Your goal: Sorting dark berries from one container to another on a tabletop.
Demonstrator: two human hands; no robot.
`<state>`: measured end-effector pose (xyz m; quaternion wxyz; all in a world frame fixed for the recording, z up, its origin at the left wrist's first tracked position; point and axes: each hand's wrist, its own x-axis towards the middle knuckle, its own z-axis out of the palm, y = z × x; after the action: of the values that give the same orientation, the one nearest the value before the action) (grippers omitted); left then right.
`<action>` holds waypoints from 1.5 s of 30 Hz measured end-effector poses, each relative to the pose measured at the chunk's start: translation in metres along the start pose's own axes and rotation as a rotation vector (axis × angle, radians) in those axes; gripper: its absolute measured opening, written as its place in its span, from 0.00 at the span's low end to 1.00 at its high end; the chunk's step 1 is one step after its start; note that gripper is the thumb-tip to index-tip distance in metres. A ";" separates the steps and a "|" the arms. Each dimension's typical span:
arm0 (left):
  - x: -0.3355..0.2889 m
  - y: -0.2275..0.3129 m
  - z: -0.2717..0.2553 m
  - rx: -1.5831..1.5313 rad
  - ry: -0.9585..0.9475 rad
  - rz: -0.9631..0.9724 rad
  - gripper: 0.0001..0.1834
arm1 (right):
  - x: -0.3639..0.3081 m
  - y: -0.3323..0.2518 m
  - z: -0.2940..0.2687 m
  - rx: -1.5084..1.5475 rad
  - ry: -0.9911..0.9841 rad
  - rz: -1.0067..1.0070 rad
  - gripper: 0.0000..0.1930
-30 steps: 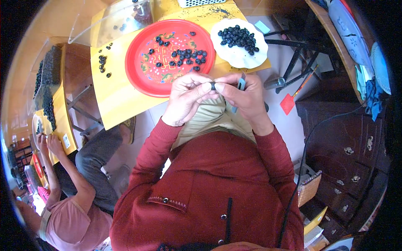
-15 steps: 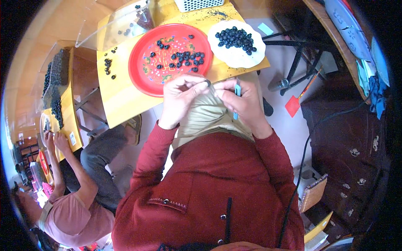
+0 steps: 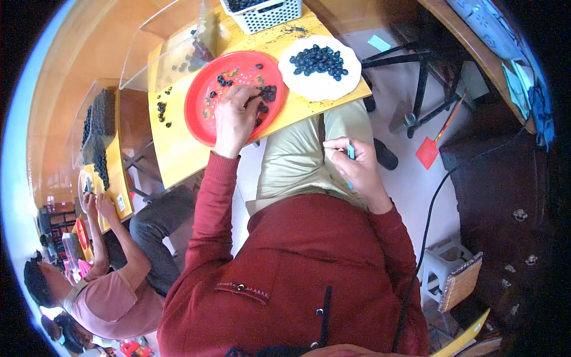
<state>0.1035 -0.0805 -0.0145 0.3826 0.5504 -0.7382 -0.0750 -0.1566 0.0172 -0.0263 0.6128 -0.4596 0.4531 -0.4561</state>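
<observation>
My left hand (image 3: pixel 234 118) reaches over the round red tray (image 3: pixel 195 122). Its bent fingertips are pinched together among small black balls (image 3: pixel 269 95) at the tray's right side; whatever lies between them is hidden. Low over my lap, my right hand (image 3: pixel 361 169) is closed around a slim teal-handled tool (image 3: pixel 351 153), whose tip I cannot make out. More black balls (image 3: pixel 225 81) are scattered on the tray's flowered middle. Right of it, a white scalloped plate (image 3: pixel 324 90) bears a heap of similar black pieces (image 3: pixel 318 60).
A clear plastic bin (image 3: pixel 160 56) and a white perforated basket (image 3: pixel 270 19) stand at the table's (image 3: pixel 169 146) far side. Loose black balls (image 3: pixel 161 110) lie left of the tray. At left, another person (image 3: pixel 113 303) works at a second table. A black cable (image 3: pixel 437 202) hangs at right.
My left hand has left its place beside my right hand and moved up and left onto the tray. My right hand has drawn down toward my lap, still with the teal-handled tool.
</observation>
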 end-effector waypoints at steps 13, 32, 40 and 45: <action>0.064 0.069 0.084 -0.026 -0.254 0.311 0.11 | -0.022 0.020 -0.044 0.052 0.069 0.005 0.09; 0.087 0.078 0.115 0.207 -0.543 0.411 0.10 | -0.045 0.035 -0.084 0.223 0.157 -0.067 0.07; 0.091 0.070 0.114 0.227 -0.626 0.414 0.10 | -0.051 0.037 -0.091 0.284 0.167 -0.052 0.07; 0.088 0.067 0.109 0.148 -0.612 0.399 0.10 | -0.053 0.033 -0.094 0.322 0.158 -0.050 0.07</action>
<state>-0.0261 -0.1657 -0.0122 0.1105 0.3740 -0.9146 -0.1065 -0.2531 0.0597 -0.0668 0.6296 -0.3293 0.4092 -0.5725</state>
